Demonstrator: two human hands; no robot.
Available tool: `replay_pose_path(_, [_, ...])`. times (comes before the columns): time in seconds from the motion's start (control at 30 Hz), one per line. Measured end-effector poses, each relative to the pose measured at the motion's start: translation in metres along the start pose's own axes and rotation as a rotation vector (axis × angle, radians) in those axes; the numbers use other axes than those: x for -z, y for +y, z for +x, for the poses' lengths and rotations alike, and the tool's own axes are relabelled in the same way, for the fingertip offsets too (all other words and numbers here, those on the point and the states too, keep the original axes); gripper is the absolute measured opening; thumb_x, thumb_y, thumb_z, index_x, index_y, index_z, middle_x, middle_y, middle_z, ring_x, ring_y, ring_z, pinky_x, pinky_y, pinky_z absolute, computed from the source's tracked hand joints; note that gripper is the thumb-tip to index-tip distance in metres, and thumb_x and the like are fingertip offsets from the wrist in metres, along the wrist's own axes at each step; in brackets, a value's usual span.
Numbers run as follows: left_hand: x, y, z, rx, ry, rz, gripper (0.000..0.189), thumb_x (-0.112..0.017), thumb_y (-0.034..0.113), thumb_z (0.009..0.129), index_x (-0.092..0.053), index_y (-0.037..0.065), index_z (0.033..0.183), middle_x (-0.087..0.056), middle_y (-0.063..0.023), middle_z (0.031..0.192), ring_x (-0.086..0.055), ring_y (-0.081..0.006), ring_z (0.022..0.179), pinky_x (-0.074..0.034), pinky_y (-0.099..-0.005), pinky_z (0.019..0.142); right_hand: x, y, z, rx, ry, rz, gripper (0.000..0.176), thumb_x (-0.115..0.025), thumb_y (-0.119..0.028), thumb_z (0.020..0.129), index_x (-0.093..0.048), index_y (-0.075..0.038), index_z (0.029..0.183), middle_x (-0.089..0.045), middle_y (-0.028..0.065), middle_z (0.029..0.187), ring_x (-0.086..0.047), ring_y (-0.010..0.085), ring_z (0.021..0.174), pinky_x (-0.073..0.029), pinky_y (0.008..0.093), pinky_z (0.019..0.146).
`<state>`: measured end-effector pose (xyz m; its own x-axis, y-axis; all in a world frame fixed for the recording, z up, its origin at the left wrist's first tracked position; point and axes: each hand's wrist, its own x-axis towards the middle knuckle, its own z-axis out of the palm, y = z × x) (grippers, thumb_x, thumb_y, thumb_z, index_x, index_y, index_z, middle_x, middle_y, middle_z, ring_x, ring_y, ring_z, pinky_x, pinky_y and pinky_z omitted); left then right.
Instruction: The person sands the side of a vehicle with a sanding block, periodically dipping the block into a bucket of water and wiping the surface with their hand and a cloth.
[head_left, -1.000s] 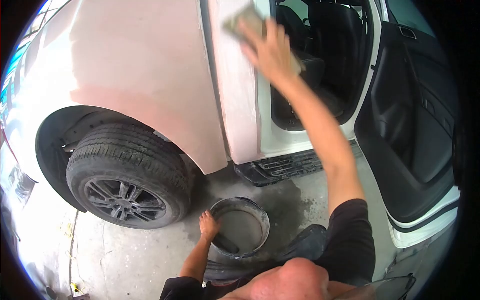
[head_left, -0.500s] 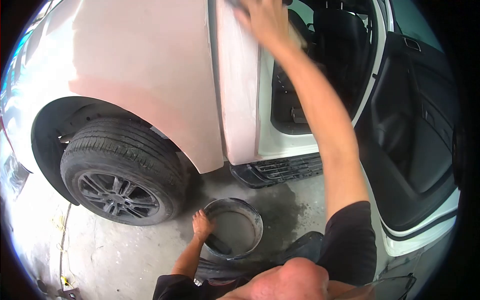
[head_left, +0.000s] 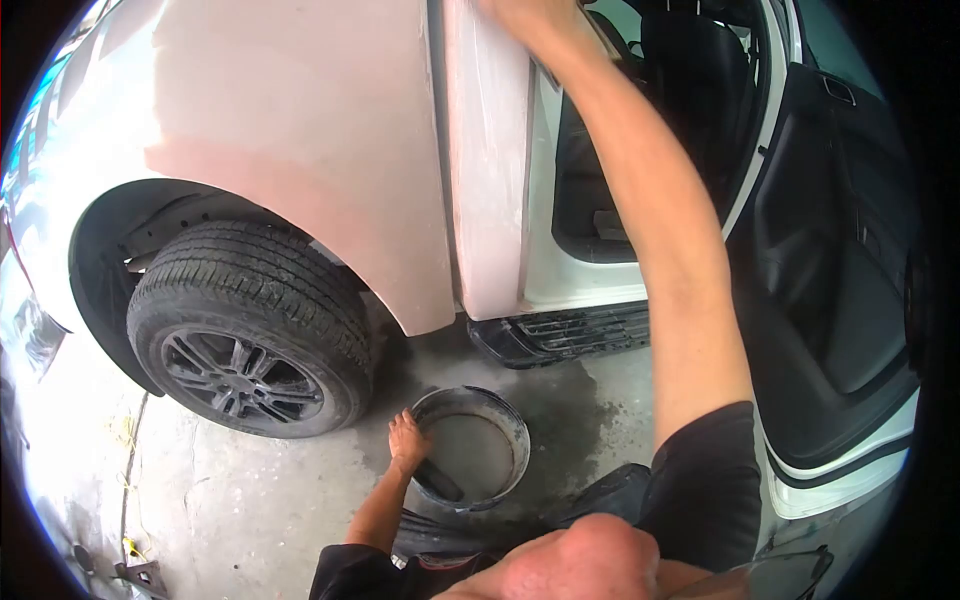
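Observation:
My left hand point(head_left: 408, 440) is at the left rim of a round dark bucket point(head_left: 522, 440), fingers curled over its edge. Greyish water point(head_left: 470, 452) lies in the bucket, and a dark, long object point(head_left: 440, 480) rests inside against the near-left wall, just below the hand. My right hand point(head_left: 528, 18) is raised against the upper part of the pale, sanded body panel point(head_left: 488, 150) beside the door opening. The top edge of the view cuts off its fingers, so whatever they hold is hidden.
A wheel with a black tyre point(head_left: 250, 280) sits left of the bucket, under the primed fender panel point(head_left: 300, 120). A black side step point(head_left: 560, 335) juts out below the doorway. The open door point(head_left: 830, 270) stands on the right. Wet concrete point(head_left: 575, 410) surrounds the bucket.
My right hand has gone further up, its fingers leaving the view; a dark thing showed at them before. My left hand stays on the bucket. The whole view has shifted slightly.

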<state>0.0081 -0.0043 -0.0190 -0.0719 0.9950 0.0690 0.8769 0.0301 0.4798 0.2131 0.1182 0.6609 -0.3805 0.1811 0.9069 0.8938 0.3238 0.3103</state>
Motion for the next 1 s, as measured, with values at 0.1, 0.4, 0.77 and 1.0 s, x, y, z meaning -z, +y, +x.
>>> replay_pose_path(0.1, [0.006, 0.003, 0.000, 0.000, -0.015, 0.010, 0.081, -0.082, 0.034, 0.077, -0.044, -0.002, 0.139, -0.056, -0.0208, 0.129, -0.054, -0.0397, 0.121, -0.048, -0.0446, 0.104, 0.010, -0.019, -0.009, -0.023, 0.118, -0.065, 0.057, -0.066, -0.026, 0.094, -0.048, -0.022, 0.148, -0.047, 0.0286, 0.138, -0.053, 0.0434, 0.113, -0.048, 0.0543, 0.090])
replay_pose_path(0.4, [0.004, -0.001, 0.007, -0.005, -0.035, 0.005, 0.079, -0.082, 0.036, 0.078, -0.046, -0.004, 0.136, -0.057, -0.0211, 0.128, -0.054, -0.0393, 0.121, -0.049, -0.0448, 0.103, -0.024, 0.022, -0.120, 0.250, 0.182, -0.130, 0.062, -0.073, -0.032, 0.088, -0.052, -0.040, 0.146, -0.049, 0.0243, 0.143, -0.059, 0.0413, 0.105, -0.050, 0.0524, 0.084])
replay_pose_path(0.77, [0.004, 0.001, 0.002, -0.013, -0.020, -0.012, 0.081, -0.082, 0.039, 0.078, -0.046, -0.004, 0.137, -0.057, -0.0222, 0.128, -0.054, -0.0397, 0.121, -0.049, -0.0449, 0.103, -0.036, 0.014, -0.163, 0.189, 0.197, -0.040, 0.071, -0.077, -0.038, 0.083, -0.050, -0.039, 0.149, -0.044, 0.0255, 0.141, -0.054, 0.0407, 0.106, -0.049, 0.0521, 0.082])
replay_pose_path(1.0, [0.000, 0.000, 0.013, -0.025, -0.031, 0.063, 0.073, -0.081, 0.038, 0.079, -0.049, -0.003, 0.130, -0.058, -0.0222, 0.126, -0.055, -0.0397, 0.120, -0.049, -0.0448, 0.102, 0.038, 0.008, -0.006, -0.274, 0.108, 0.135, 0.055, -0.061, -0.023, 0.097, -0.049, -0.012, 0.149, -0.044, 0.0289, 0.138, -0.049, 0.0455, 0.120, -0.043, 0.0546, 0.102])
